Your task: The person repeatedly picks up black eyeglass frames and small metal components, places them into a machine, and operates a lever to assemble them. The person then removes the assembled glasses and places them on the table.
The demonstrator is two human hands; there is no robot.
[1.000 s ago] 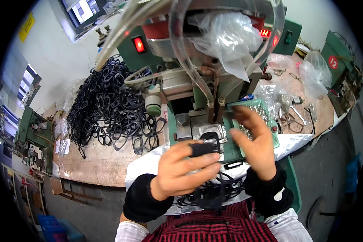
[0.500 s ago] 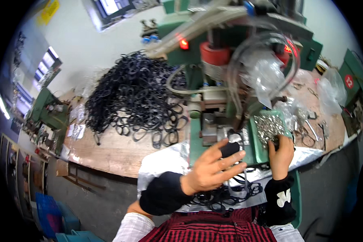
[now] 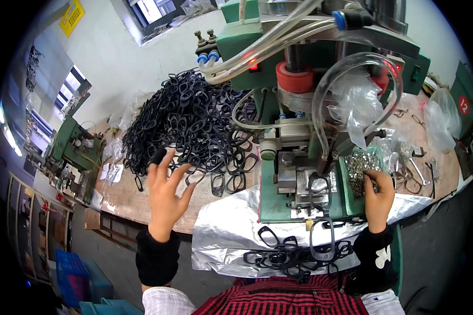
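Note:
My left hand (image 3: 168,194) is raised over the table's front edge, fingers spread, holding nothing; one fingertip has a black cover. It is nearest to a large heap of black eyeglass frames (image 3: 189,118). My right hand (image 3: 380,202) reaches into a green tray (image 3: 354,206) of small shiny metal parts (image 3: 358,164). Its thumb and fingers are curled together at the parts, and what they pinch is hidden. Between my hands, one dark eyeglass frame (image 3: 322,239) lies with one rim on the fixture of a green press (image 3: 270,207) and the other rim over its front edge.
Several more black frames (image 3: 278,257) lie on silver sheeting (image 3: 220,231) before me. Clear hoses (image 3: 320,100) and a plastic bag (image 3: 352,100) hang about the press. Loose tools (image 3: 419,168) and plastic bags lie to the right. A smaller green machine (image 3: 73,144) stands far left.
My left hand has moved left from in front of the press toward the heap of frames, uncovering the frame on the fixture. My right hand stays at the tray of metal parts.

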